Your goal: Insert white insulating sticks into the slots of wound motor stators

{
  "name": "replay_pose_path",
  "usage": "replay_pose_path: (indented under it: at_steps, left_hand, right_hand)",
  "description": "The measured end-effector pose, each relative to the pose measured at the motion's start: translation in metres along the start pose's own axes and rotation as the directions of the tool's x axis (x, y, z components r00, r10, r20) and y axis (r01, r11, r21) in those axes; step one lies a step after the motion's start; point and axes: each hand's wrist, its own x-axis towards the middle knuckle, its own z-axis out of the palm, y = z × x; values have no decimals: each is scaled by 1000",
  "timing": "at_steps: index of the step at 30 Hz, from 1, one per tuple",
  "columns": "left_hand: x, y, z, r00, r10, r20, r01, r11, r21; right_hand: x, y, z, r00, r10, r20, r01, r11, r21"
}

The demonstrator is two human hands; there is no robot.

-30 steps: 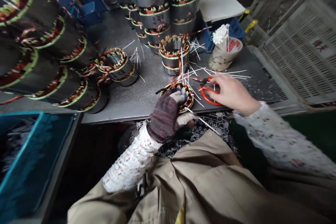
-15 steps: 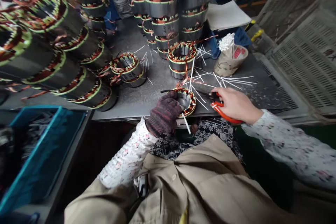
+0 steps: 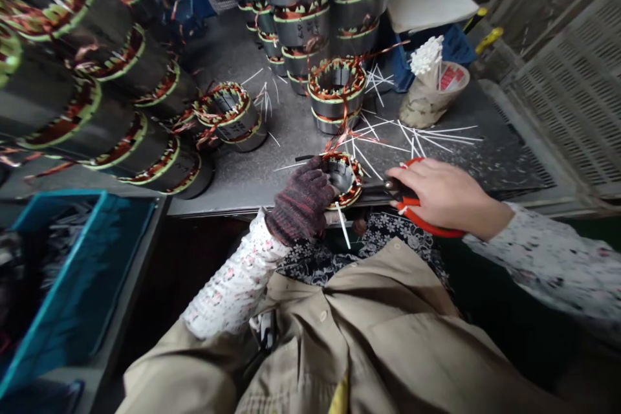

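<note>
- The left hand [image 3: 303,200], in a dark knitted glove, curls around the left side of a small wound stator [image 3: 343,171] and grips it; the right hand [image 3: 444,194], bare, is closed on the handles of red-handled scissors [image 3: 392,185]. The two hands are apart.
- To work cleanly here, I would keep the stator pressed steady at the table's [image 3: 281,181] edge, bring the blades in flat, and keep their tips off the copper winding and the gloved fingers.
- The stator sits at the centre of the frame, between the hands: touching the left, with the scissors reaching across from the right. Whether the blade tips touch its rim, I cannot tell.
- A white cable tie [image 3: 343,226] hangs from its near side, toward the bottom of the frame.
- Just above centre stands a second stator [image 3: 336,107], upright; loose cable ties [image 3: 431,136] lie right of it, below a filled cup [image 3: 422,107].
</note>
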Motion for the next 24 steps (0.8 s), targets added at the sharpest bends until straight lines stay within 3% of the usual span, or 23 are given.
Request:
replay_pose_path:
  at_steps: [2, 6, 10, 12, 16, 18, 20, 22, 24]
  left_hand:
    - [0, 0, 0, 1000, 8, 10, -8, 1000, 2]
    - [-2, 0, 4, 999, -2, -48, 0, 1000, -31]
    - [-5, -1, 4, 998, -10, -64, 5, 997, -76]
    - [-5, 0, 3, 998, -23, -59, 17, 995, -102]
    - [-3, 3, 2, 997, -59, -39, 55, 994, -98]
    - [-1, 7, 3, 995, -86, -47, 82, 994, -69]
    - [-2, 10, 4, 984, -166, -69, 158, 982, -99]
    - [-5, 11, 3, 931, -353, -98, 315, 908, -275]
    - [-13, 10, -1, 822, -562, -92, 462, 752, -471]
  right_hand:
    - [0, -2, -5, 998, -65, 0, 65, 996, -62]
    - [2, -11, -10, 998, -66, 17, 67, 994, -86]
    - [5, -24, -14, 974, -225, -20, 223, 972, -73]
    - [7, -30, -15, 970, -242, 6, 242, 968, -72]
    - [12, -33, -13, 991, -94, 92, 95, 995, -8]
    - [14, -27, -7, 994, 64, 93, -69, 996, 49]
    - [17, -15, 2, 966, 242, 85, -252, 960, 125]
    - [18, 1, 16, 942, 331, 48, -334, 922, 196]
    - [20, 18, 33, 949, 308, -67, -287, 932, 224]
